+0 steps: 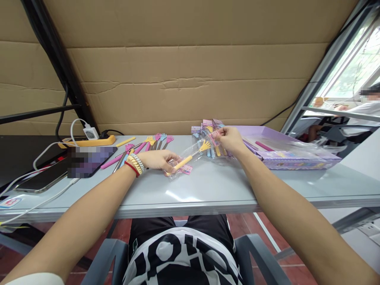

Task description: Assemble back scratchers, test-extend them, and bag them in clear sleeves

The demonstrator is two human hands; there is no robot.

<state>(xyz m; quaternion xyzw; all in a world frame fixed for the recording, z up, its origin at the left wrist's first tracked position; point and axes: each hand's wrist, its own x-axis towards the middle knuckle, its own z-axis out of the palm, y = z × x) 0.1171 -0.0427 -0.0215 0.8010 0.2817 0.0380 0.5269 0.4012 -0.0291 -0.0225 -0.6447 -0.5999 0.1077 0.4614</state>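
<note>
Purple box (297,161) beside wrapped sticks (212,150), phones (44,175)

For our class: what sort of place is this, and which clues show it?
Likely a shared workroom: plastic-wrapped, hand-topped sticks lie beside an open purple box on a grey table, a cardboard panel stands behind, and another person shows at the right.

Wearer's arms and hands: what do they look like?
Left hand ungloved, left forearm bare; pale-yellow and grey twisted bands and thin red cord at wrist, white sleeve edge farther up. Right hand ungloved, right forearm bare, no wristwear or sleeve in view.
</note>
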